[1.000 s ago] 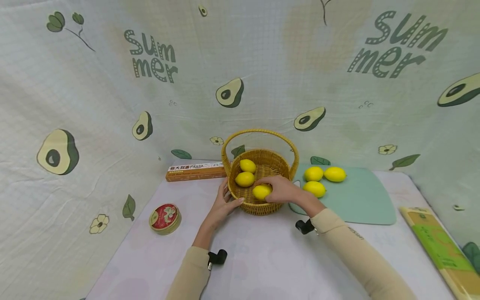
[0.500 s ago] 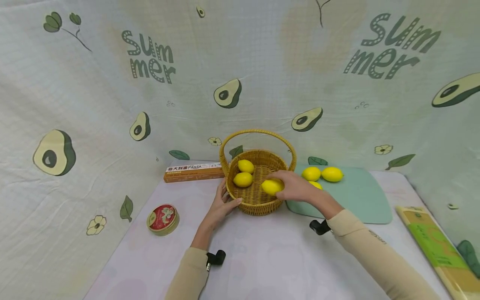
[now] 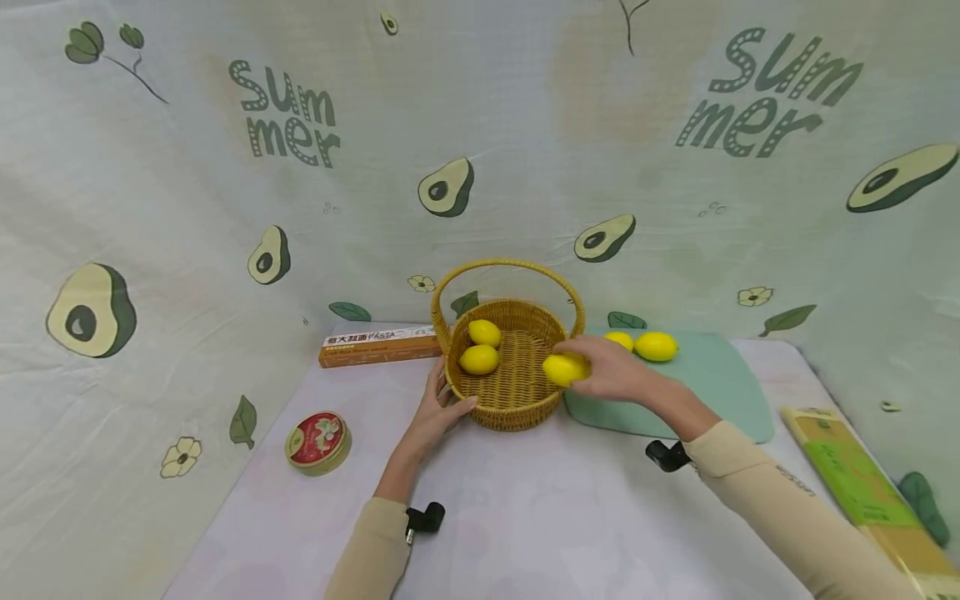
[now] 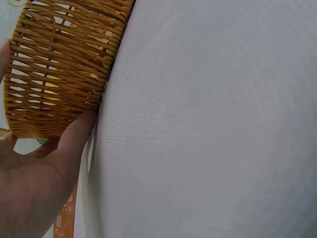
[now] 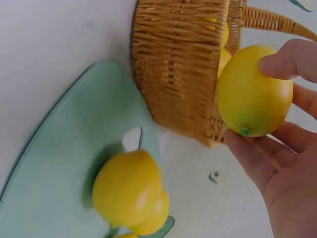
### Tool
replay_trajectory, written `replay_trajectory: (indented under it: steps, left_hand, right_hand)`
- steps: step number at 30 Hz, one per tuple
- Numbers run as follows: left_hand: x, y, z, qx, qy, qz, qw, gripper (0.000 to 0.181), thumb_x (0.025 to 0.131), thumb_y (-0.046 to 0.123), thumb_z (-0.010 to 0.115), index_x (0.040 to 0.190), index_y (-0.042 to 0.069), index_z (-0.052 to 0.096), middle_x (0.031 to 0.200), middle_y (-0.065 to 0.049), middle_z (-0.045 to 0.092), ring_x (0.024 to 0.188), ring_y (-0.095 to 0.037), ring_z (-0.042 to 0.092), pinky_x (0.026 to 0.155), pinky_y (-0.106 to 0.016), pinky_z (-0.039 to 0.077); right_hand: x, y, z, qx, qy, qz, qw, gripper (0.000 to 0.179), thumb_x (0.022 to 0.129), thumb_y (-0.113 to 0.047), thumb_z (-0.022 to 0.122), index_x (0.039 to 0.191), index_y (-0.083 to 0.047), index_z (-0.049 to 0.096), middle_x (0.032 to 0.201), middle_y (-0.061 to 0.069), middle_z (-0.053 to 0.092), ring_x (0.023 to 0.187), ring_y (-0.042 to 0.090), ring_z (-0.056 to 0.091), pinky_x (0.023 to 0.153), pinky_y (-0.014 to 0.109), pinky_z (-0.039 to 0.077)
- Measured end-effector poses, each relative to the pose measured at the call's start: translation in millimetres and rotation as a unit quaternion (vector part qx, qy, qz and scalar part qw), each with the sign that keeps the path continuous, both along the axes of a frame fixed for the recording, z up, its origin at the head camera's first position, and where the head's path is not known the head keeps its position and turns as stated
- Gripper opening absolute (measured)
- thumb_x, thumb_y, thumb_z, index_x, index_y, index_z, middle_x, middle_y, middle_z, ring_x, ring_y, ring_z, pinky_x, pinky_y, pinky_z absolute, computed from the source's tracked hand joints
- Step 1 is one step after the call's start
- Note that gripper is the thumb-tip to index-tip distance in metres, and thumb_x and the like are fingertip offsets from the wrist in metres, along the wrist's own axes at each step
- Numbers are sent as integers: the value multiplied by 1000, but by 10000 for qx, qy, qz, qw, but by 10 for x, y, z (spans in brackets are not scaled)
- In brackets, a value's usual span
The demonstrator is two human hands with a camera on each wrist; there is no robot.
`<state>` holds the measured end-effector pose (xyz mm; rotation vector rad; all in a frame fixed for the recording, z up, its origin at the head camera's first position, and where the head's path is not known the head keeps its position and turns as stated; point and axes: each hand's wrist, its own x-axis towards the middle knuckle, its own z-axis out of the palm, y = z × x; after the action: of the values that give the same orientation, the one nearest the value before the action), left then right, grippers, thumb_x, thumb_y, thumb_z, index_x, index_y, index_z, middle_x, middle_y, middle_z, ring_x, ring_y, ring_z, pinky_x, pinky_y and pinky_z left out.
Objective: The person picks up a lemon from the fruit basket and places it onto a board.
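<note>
My right hand (image 3: 611, 368) pinches a yellow lemon (image 5: 255, 91) between thumb and fingertips, at the right rim of a round wicker basket (image 3: 517, 419). Two more lemons (image 3: 479, 359) lie in the left half of the basket. On the basket's outer left side, my left hand (image 3: 435, 419) holds the wall, its thumb at the front near the rim. The left wrist view has a finger against the lower weave (image 4: 62, 69). Other lemons (image 5: 128, 187) rest on a pale green board (image 3: 712, 383), partly hidden by my right hand in the head view.
A pasta box (image 3: 378, 346) stands at the back left, close to the basket. A round red-topped tin (image 3: 317, 442) sits further forward. At the right edge lies a long green-and-tan packet (image 3: 862, 475). The basket's tall handle (image 3: 510, 262) arches above it, before a printed cloth backdrop.
My right hand has lifted the lemon from inside the basket and carried it right, to the rim. My left hand stays on the basket. The head view has shifted slightly.
</note>
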<state>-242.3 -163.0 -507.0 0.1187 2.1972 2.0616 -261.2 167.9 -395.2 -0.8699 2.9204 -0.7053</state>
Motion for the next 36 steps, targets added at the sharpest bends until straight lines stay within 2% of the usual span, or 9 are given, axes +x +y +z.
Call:
replay_trajectory:
  steps: [2, 9, 11, 15, 19, 28, 33, 36]
  left_hand:
    - [4, -9, -8, 6, -5, 17, 10000, 103, 85, 32, 80, 156, 47, 7, 168, -5, 8, 153, -38, 18, 115, -52, 39]
    - [-2, -1, -31, 1, 24, -11, 10000, 101, 85, 33, 79, 154, 49, 7, 168, -4, 8, 153, -38, 19, 115, -52, 39]
    - [-2, 8, -26, 32, 15, -22, 10000, 102, 85, 33, 80, 154, 49, 7, 167, -3, 8, 153, -38, 19, 115, -52, 39]
    - [3, 19, -12, 61, -18, -38, 10000, 102, 84, 34, 80, 154, 50, 7, 167, -2, 10, 153, -37, 20, 115, -51, 39]
    - [13, 13, -4, 43, 5, -44, 10000, 103, 85, 34, 79, 155, 48, 6, 167, -1, 9, 153, -37, 19, 115, -51, 39]
    - [19, -11, 5, -102, -24, 9, 9999, 102, 85, 33, 79, 154, 49, 7, 167, -4, 9, 153, -37, 20, 115, -51, 39]
    - [26, -6, 20, 19, -194, -118, 9997, 102, 88, 30, 77, 156, 47, 3, 168, -3, 4, 154, -36, 17, 117, -52, 36]
    - [54, -4, 73, 65, -284, -219, 9993, 103, 89, 27, 76, 157, 44, 0, 168, -4, 1, 154, -37, 14, 118, -53, 35]
  right_hand:
    - [25, 78, 7, 19, 68, -21, 10000, 59, 79, -15, 69, 137, -18, 60, 136, 6, 62, 117, 26, 58, 91, 46, 50]
    - [36, 374, -29, 91, 216, -184, 9996, 57, 76, -11, 69, 132, -17, 63, 128, 4, 64, 101, 21, 56, 79, 35, 45]
    - [35, 460, -57, 132, 228, -220, 9994, 56, 76, -10, 68, 131, -15, 63, 127, 6, 64, 100, 22, 56, 78, 35, 45]
    - [42, 620, -116, 117, 141, -392, 9991, 57, 77, -9, 69, 134, -11, 61, 135, 12, 62, 114, 29, 58, 90, 46, 50]
    - [39, 766, -176, 129, 90, -624, 9979, 56, 79, -10, 69, 134, -9, 60, 137, 16, 60, 121, 35, 55, 99, 56, 48]
    - [-4, 1082, -302, 108, 42, -1014, 9948, 56, 81, -10, 68, 136, -7, 59, 139, 20, 57, 123, 40, 54, 101, 61, 45]
    - [-8, 1227, -370, 90, -120, -1251, 9920, 58, 80, -10, 68, 136, -5, 57, 141, 24, 54, 125, 43, 52, 102, 63, 43]
    - [-4, 1279, -438, 101, -158, -1330, 9909, 58, 79, -9, 67, 136, -4, 57, 141, 25, 54, 128, 45, 50, 104, 66, 41]
